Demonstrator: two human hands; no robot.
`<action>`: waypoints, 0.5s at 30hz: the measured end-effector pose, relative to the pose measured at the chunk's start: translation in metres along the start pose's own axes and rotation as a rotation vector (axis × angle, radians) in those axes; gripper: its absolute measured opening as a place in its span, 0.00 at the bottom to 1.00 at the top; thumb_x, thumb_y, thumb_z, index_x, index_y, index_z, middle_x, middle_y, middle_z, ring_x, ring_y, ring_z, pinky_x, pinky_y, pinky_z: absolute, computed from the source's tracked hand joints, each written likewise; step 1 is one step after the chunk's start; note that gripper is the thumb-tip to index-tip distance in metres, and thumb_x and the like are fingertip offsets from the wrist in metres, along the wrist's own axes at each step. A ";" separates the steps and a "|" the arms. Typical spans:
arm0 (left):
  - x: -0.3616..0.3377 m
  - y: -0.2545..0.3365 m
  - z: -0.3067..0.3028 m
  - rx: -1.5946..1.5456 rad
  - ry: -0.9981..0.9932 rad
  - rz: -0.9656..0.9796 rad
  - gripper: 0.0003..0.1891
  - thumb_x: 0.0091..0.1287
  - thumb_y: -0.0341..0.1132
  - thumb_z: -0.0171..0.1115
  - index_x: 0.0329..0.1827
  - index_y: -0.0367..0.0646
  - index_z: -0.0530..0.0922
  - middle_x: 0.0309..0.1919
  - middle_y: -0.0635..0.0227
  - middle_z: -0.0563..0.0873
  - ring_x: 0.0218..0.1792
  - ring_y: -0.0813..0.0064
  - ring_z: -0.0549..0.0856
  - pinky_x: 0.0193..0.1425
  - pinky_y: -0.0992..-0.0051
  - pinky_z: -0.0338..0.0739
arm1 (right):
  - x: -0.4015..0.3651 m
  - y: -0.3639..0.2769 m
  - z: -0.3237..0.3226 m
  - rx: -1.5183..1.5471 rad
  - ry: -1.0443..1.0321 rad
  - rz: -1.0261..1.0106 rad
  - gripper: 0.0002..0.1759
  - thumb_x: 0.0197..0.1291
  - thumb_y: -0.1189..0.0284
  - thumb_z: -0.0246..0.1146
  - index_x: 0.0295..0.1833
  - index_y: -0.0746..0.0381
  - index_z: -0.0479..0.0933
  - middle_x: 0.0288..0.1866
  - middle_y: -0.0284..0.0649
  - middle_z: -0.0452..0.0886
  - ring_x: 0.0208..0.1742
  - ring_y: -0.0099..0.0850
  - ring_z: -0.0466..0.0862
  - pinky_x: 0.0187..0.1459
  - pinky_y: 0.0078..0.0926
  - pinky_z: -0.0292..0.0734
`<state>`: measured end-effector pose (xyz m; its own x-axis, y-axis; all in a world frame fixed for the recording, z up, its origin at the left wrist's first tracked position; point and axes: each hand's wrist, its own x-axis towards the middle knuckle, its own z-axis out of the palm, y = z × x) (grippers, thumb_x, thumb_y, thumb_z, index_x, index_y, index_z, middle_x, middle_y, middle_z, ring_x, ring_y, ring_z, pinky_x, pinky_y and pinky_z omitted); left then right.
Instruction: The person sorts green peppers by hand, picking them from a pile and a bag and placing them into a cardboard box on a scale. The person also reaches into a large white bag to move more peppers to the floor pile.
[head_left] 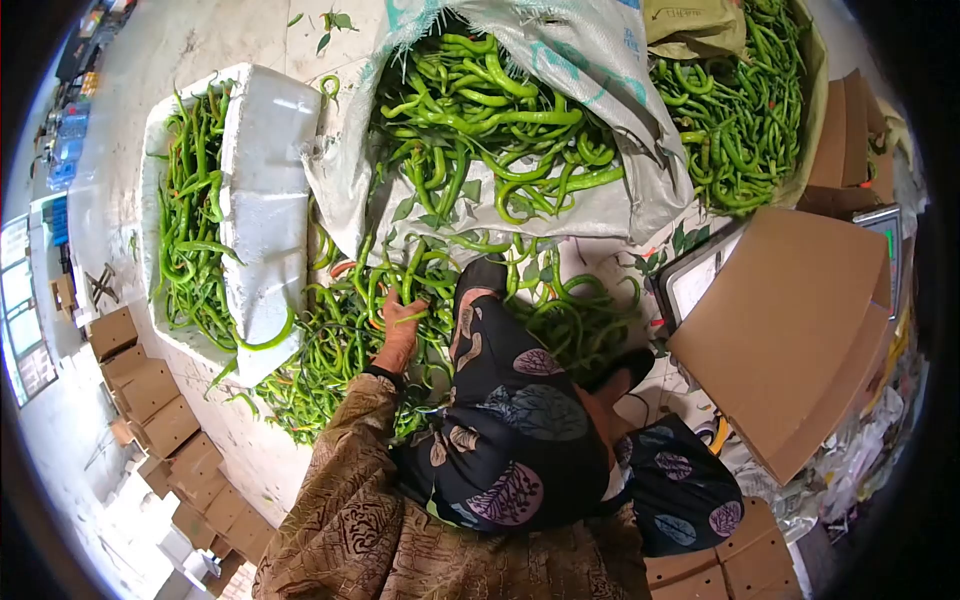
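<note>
The left hand point(398, 325) is at the far part of a heap of long, curled green peppers point(325, 335) spread over the pale tiled floor point(285, 455), and is the nearer hand; the right is out of view. Its fingers are parted and slightly bent, tips toward the heap's far edge; one short light-green pepper end point(411, 318) lies crosswise against the palm side, though at this resolution it cannot be confirmed whether it is gripped. Other peppers lie directly beyond the fingertips, long axes mostly running away from the hand. Clearance is limited on the right by the black patterned trouser leg point(520, 400), and beyond by the lip of the white woven sack point(480, 218). Leftward, peppers extend to the white foam box point(265, 200); floor shows past the heap's near-left edge.
</note>
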<state>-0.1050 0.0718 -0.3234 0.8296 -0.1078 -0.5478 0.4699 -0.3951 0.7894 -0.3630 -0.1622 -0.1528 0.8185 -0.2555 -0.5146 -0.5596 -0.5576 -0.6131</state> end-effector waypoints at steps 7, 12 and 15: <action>0.015 0.007 -0.006 0.221 -0.022 0.080 0.28 0.55 0.27 0.70 0.59 0.28 0.73 0.42 0.61 0.85 0.40 0.72 0.81 0.44 0.75 0.76 | -0.007 0.003 0.005 -0.039 0.042 -0.002 0.31 0.54 0.84 0.57 0.66 0.60 0.71 0.50 0.49 0.80 0.47 0.48 0.82 0.44 0.40 0.79; -0.017 0.082 -0.050 -0.148 0.064 -0.018 0.23 0.59 0.25 0.68 0.58 0.38 0.77 0.37 0.71 0.83 0.34 0.79 0.80 0.38 0.77 0.76 | -0.001 0.020 0.028 -0.192 -0.104 0.167 0.28 0.57 0.81 0.58 0.66 0.58 0.71 0.47 0.48 0.82 0.46 0.48 0.83 0.44 0.39 0.79; -0.032 0.137 -0.091 -0.414 -0.119 -0.075 0.23 0.60 0.25 0.67 0.60 0.40 0.76 0.39 0.71 0.82 0.32 0.79 0.80 0.39 0.78 0.79 | 0.006 -0.002 0.020 -0.056 0.009 0.072 0.24 0.59 0.80 0.59 0.64 0.60 0.73 0.48 0.48 0.82 0.46 0.44 0.84 0.45 0.36 0.80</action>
<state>-0.0392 0.1044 -0.1722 0.7594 -0.2064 -0.6170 0.6290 -0.0097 0.7773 -0.3595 -0.1466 -0.1663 0.7779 -0.3029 -0.5506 -0.6087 -0.5810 -0.5403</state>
